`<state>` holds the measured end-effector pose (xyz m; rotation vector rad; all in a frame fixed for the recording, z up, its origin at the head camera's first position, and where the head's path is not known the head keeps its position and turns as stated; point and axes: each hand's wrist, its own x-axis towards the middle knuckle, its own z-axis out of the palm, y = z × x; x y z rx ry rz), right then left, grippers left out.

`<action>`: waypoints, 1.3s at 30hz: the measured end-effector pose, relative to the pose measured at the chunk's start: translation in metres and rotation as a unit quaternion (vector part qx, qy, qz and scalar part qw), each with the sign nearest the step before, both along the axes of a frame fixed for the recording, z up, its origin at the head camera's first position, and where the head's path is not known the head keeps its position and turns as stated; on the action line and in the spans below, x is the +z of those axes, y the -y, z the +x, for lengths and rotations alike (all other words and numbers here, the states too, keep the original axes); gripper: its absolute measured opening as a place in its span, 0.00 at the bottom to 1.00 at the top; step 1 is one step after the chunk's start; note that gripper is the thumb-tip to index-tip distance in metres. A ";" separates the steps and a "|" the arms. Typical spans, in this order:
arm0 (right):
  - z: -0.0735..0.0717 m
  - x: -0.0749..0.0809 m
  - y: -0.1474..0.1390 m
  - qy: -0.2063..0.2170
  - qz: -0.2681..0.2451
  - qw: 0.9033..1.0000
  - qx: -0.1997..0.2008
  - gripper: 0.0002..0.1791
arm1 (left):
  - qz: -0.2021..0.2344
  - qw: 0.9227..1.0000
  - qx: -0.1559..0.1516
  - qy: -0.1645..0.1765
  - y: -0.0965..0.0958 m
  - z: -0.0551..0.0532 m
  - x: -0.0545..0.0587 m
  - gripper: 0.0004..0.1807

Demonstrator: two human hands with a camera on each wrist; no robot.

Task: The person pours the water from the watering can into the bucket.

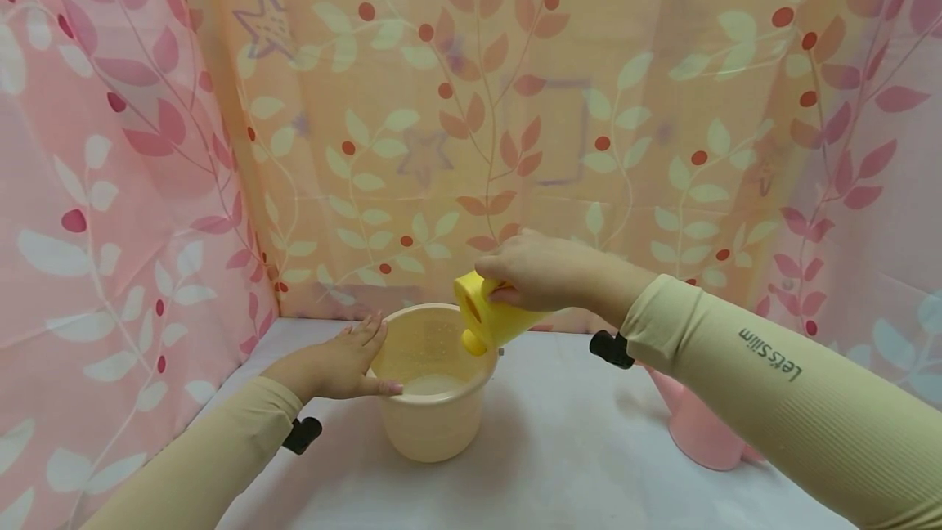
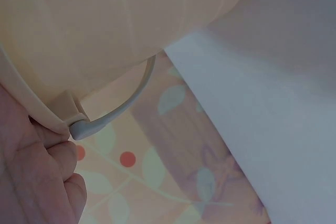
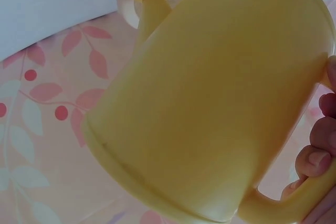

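Note:
A cream bucket point(image 1: 434, 432) stands upright on the white tabletop, with droplets on its inner wall. My left hand point(image 1: 334, 362) rests on its left rim, fingers extended along the far side and thumb over the near side. In the left wrist view, the bucket's grey handle point(image 2: 126, 106) hangs beside those fingers. Gripped by its handle in my right hand point(image 1: 540, 268), a yellow watering can point(image 3: 210, 98) tips toward the bucket. Its rounded spout head point(image 1: 474, 342) is over the bucket's right rim. Whether water is coming out cannot be seen.
A pink vessel point(image 1: 706, 436) stands on the white tabletop point(image 1: 574, 464) at the right, partly hidden by my right forearm. Leaf-patterned curtains point(image 1: 486, 105) enclose the back and both sides.

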<state>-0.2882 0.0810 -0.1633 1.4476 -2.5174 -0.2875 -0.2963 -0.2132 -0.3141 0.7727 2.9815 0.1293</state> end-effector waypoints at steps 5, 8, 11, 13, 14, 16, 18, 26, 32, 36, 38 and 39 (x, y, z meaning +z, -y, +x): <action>-0.001 0.000 0.000 -0.011 0.000 1.000 0.009 0.11 | 0.000 1.000 0.002 0.000 -0.001 0.001 0.002 0.61; 0.000 0.000 0.001 -0.011 0.001 1.000 0.009 0.11 | 0.000 1.000 0.005 0.001 -0.001 0.001 0.002 0.61; 0.001 0.001 0.001 -0.011 0.006 1.000 0.006 0.11 | 0.001 1.000 0.005 0.002 -0.001 0.001 0.002 0.61; 0.001 0.001 0.002 -0.011 0.009 1.000 0.005 0.11 | -0.001 1.000 0.005 0.001 -0.001 0.001 0.001 0.61; 0.001 0.001 0.002 -0.011 0.009 1.000 0.006 0.11 | -0.001 1.000 0.005 0.000 0.000 0.001 0.001 0.61; 0.000 0.001 0.002 -0.011 0.009 1.000 0.008 0.11 | -0.002 1.000 0.006 0.000 0.000 0.000 0.001 0.61; 0.000 0.001 0.002 -0.008 0.006 1.000 0.011 0.11 | -0.003 1.000 0.006 -0.001 0.000 0.000 0.001 0.62; 0.000 0.000 0.004 -0.001 0.004 1.000 0.009 0.11 | -0.004 1.000 0.004 -0.004 0.000 0.000 0.000 0.62; 0.001 0.000 0.005 -0.015 0.017 1.000 0.011 0.10 | -0.006 1.000 0.003 -0.006 0.000 0.001 0.001 0.61; 0.001 -0.001 0.006 -0.009 0.019 1.000 0.005 0.10 | -0.006 1.000 0.004 -0.005 0.000 0.001 0.000 0.62; 0.002 -0.001 0.007 -0.005 0.020 1.000 -0.001 0.09 | -0.004 1.000 0.002 -0.006 0.000 0.001 0.000 0.62; 0.002 0.000 0.008 -0.004 0.021 1.000 -0.003 0.09 | -0.001 1.000 0.000 -0.007 0.000 0.001 0.000 0.62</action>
